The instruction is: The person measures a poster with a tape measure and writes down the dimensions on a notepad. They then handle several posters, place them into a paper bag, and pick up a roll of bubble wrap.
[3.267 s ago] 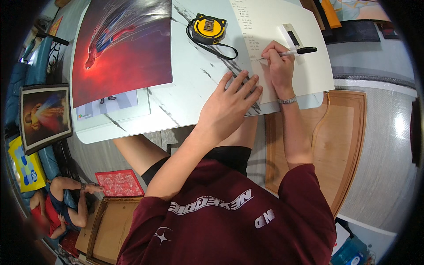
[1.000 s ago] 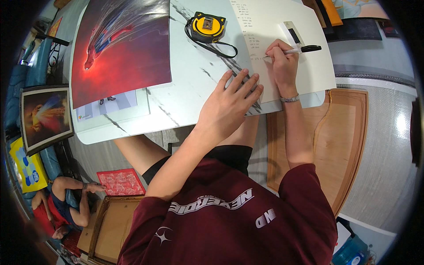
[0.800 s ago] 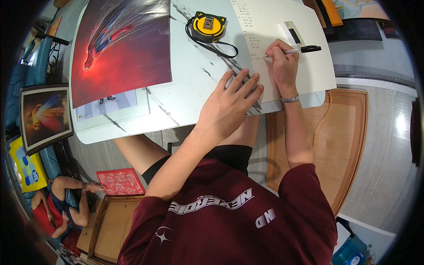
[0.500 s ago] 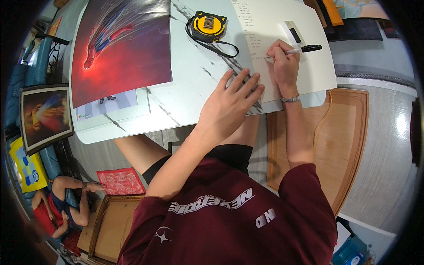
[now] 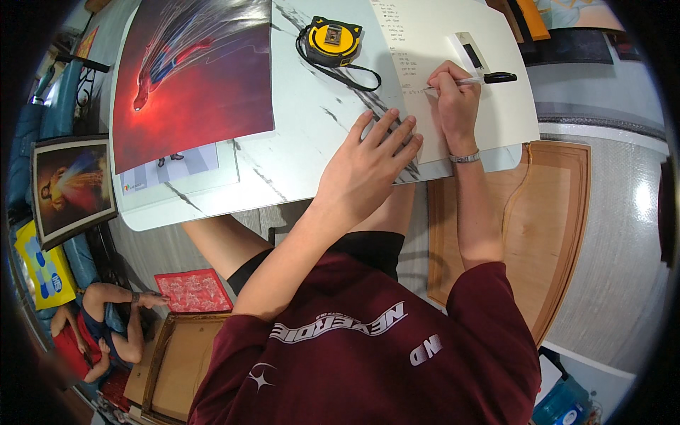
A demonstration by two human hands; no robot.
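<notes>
My right hand is closed around a pen with a black cap on its back end, its tip at the handwriting on a large cream sheet. My left hand lies with fingers spread at the left edge of that sheet, over the marble-patterned table. A yellow and black tape measure with a wrist strap sits beyond my left hand. Above my right hand, a small white block with a black panel rests on the sheet. A glossy red poster of a flying figure covers the table's left part.
Under the poster lies another print. A framed picture stands left of the table. Below it, a person in red sits near a wooden frame and a red mat. A wooden panel is at the right.
My right hand and the pen tip have shifted very slightly along the line of writing. The left hand stays in place.
</notes>
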